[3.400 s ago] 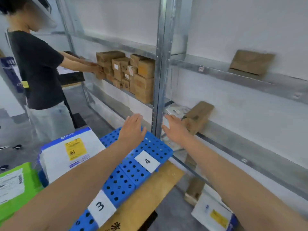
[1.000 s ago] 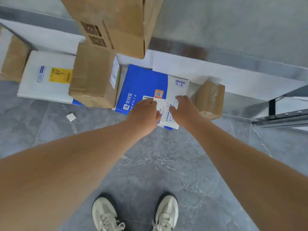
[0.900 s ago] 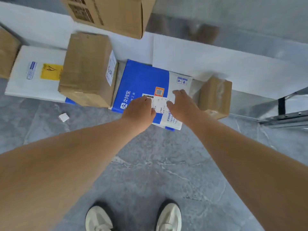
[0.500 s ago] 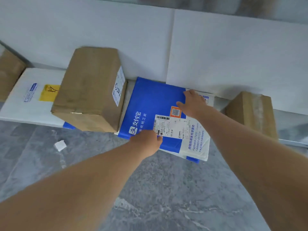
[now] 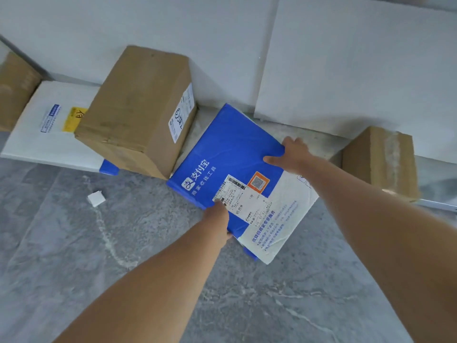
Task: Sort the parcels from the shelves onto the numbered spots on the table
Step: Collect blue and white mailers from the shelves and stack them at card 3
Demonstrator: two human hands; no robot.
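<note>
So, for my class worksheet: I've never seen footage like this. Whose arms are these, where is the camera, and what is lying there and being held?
No machine here. One camera sits on a person's head and looks down, so the two bare arms are the wearer's own. The left hand and right hand grip a flat blue and white parcel at opposite edges, thumbs on top. It is low by the white wall, on or just above the grey floor. Beside it: a large brown box, a white parcel partly hidden by that box, and a small brown box on the right.
</note>
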